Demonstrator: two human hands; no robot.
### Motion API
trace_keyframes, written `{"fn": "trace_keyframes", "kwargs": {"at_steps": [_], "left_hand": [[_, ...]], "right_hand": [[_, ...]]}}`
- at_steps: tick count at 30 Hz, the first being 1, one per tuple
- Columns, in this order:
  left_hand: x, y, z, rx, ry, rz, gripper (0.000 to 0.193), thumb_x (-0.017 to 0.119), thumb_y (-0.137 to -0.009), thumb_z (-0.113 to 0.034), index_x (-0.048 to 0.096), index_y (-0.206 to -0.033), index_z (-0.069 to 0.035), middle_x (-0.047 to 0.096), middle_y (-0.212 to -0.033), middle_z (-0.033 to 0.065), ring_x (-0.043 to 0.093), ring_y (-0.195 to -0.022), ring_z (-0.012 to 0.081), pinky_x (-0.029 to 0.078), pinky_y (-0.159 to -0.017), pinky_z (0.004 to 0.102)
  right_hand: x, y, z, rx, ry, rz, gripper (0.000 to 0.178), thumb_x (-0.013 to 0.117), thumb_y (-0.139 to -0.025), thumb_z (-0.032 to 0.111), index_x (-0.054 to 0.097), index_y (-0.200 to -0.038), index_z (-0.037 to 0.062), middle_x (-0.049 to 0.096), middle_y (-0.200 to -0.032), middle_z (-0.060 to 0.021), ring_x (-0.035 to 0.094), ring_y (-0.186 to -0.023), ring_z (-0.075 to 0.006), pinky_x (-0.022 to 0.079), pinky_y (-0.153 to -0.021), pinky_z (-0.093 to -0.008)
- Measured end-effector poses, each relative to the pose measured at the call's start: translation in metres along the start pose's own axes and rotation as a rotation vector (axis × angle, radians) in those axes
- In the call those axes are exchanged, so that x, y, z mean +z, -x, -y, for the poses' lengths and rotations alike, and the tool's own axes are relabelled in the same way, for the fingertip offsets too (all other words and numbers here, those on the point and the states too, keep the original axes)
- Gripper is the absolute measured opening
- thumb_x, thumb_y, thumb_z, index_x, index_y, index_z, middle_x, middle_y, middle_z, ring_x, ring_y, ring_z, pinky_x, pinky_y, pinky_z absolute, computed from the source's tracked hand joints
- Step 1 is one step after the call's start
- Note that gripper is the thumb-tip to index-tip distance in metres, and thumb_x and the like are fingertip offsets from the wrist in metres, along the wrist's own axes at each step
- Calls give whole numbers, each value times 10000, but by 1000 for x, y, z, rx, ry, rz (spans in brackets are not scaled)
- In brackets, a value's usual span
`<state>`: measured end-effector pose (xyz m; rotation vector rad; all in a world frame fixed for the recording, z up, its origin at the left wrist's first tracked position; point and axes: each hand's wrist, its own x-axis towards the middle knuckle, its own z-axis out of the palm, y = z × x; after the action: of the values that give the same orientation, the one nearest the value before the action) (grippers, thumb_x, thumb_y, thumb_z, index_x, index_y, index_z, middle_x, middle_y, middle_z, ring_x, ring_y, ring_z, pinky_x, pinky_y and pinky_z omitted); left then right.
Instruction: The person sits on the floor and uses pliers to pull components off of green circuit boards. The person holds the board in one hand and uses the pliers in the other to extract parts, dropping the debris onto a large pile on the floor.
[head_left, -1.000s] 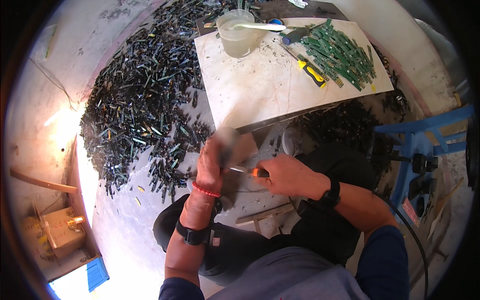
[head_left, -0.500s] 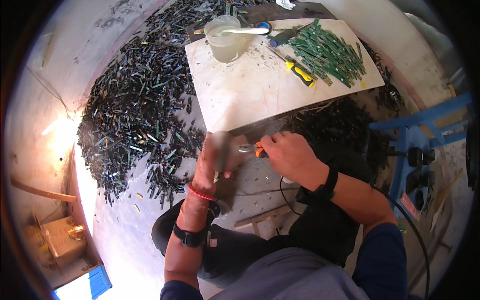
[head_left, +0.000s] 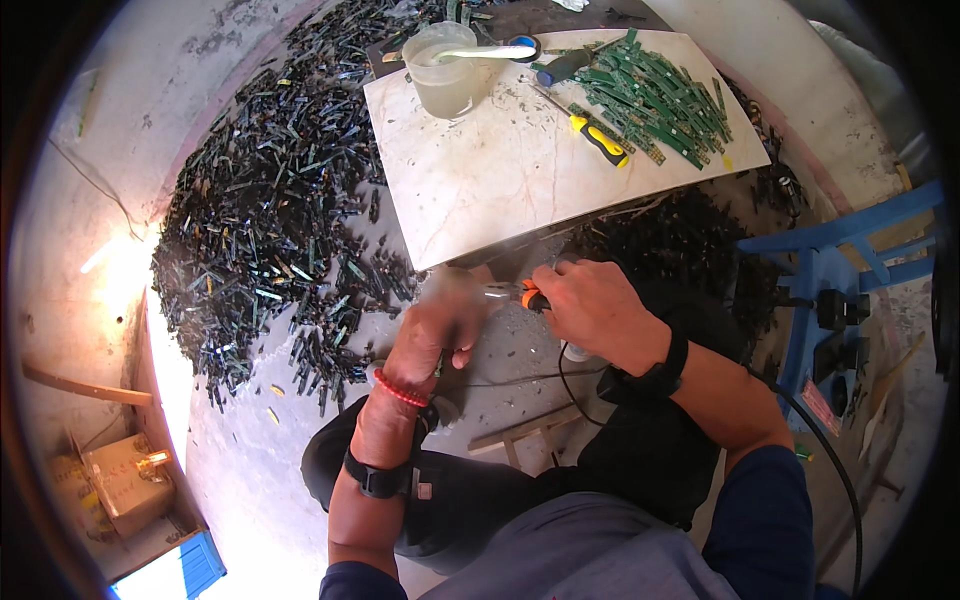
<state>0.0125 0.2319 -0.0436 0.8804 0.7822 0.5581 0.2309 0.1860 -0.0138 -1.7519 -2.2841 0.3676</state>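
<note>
My left hand (head_left: 440,320) is closed round a narrow dark strip, seemingly a circuit board strip (head_left: 441,362), whose lower end shows below the palm. Its fingertips are smeared by motion. To the right, my right hand (head_left: 590,305) grips orange-handled pliers (head_left: 533,295). Their metal tip points left and comes close to the fingers of my left hand; whether it touches the strip is hidden by the blur. Both hands are in front of the near edge of a pale tabletop (head_left: 490,190).
On the tabletop are a cloudy plastic tub (head_left: 440,85) with a white-handled tool across it, a yellow-black screwdriver (head_left: 602,143) and a pile of green circuit board strips (head_left: 660,100). Dark strips (head_left: 270,200) heap up at left. A blue chair (head_left: 840,235) stands at right.
My left hand has turned, so less of the strip shows. The pliers and my right hand have shifted slightly to the right.
</note>
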Motion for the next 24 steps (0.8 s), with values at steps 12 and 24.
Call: {"fn": "trace_keyframes", "kwargs": {"at_steps": [12,24], "left_hand": [[11,-2,2,-8,-636,-277,530,471,-923,-452,540,-655,0,478,-491,24,442,-391,100,343,-387,250],[5,6,-20,-232,200,-19,517,330,-933,-551,472,-724,-101,316,-467,-35,209,-347,55,195,-332,196]], "right_hand": [[-6,0,-2,101,-53,175,95,553,-779,112,586,-782,23,603,-667,-175,616,-672,-332,484,-611,-417],[-22,-11,11,417,-976,609,249,609,-828,234,549,-745,7,563,-585,-87,587,-560,-172,450,-497,-320]]}}
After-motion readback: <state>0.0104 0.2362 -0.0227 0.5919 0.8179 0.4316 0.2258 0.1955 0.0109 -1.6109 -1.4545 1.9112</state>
